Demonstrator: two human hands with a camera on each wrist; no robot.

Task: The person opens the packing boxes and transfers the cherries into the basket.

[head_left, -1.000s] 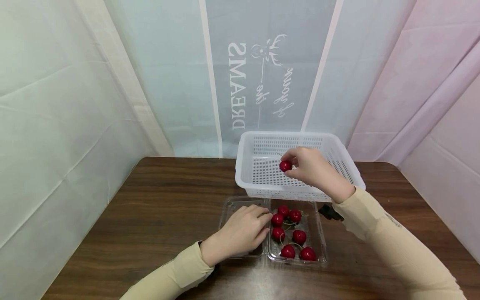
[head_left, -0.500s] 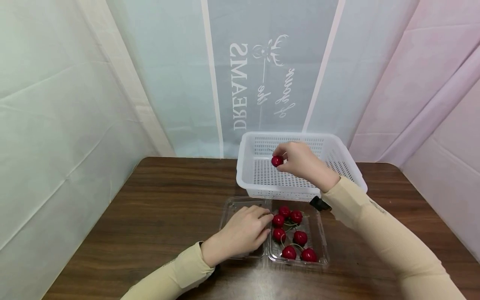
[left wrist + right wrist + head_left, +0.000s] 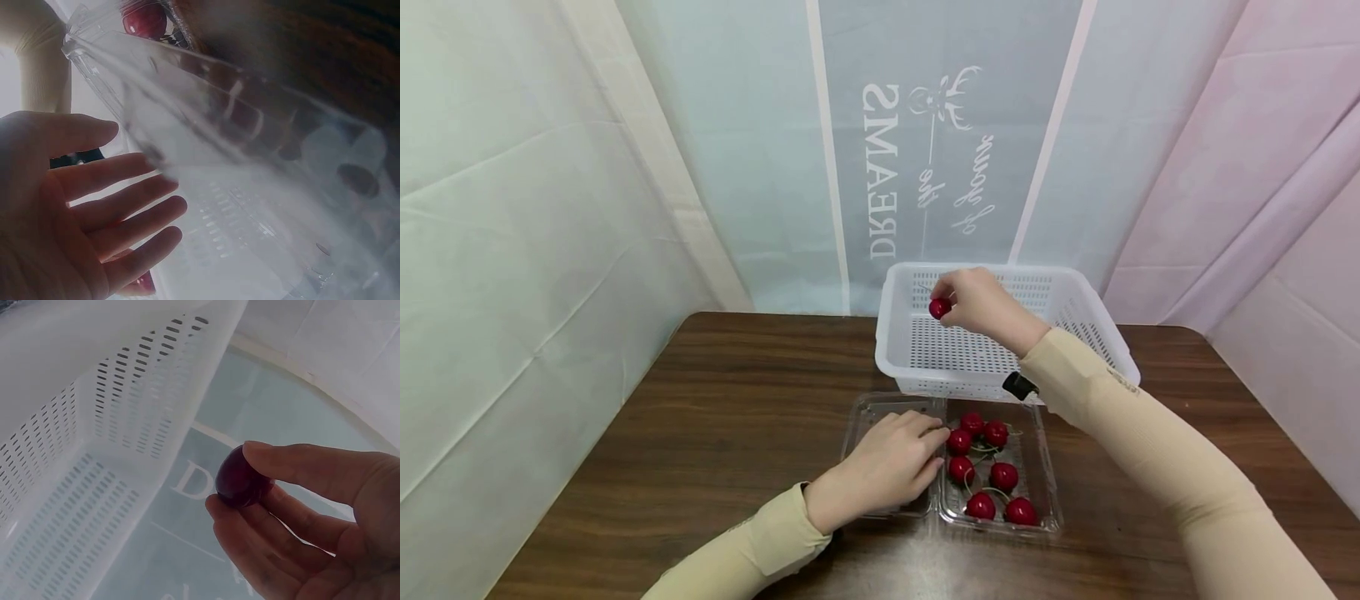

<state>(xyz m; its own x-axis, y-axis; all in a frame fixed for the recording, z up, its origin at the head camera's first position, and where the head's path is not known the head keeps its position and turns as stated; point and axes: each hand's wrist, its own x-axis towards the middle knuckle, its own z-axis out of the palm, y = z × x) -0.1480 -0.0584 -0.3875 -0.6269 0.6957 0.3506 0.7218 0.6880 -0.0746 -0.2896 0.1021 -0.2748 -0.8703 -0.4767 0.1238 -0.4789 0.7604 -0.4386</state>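
A dark red cherry (image 3: 239, 480) is pinched between the thumb and fingertips of my right hand (image 3: 985, 308). In the head view this cherry (image 3: 939, 308) is over the left part of a white plastic basket (image 3: 925, 372) with slotted walls. My left hand (image 3: 887, 462) lies over the lid half of a clear hinged plastic box (image 3: 1049, 492), fingertips by the fold. Its fingers (image 3: 125, 206) are extended and spread in the left wrist view, holding nothing. Several red cherries (image 3: 1003, 477) with thin green stems lie in the box's right half.
The box and basket stand close together on a dark wooden table (image 3: 737, 400), the basket behind. A pale curtain (image 3: 955, 167) with mirrored lettering hangs behind the table, and light cloth (image 3: 550, 250) closes off the sides.
My right hand has moved left and farther back over the basket, still pinching the cherry. The left hand stays where it was on the box.
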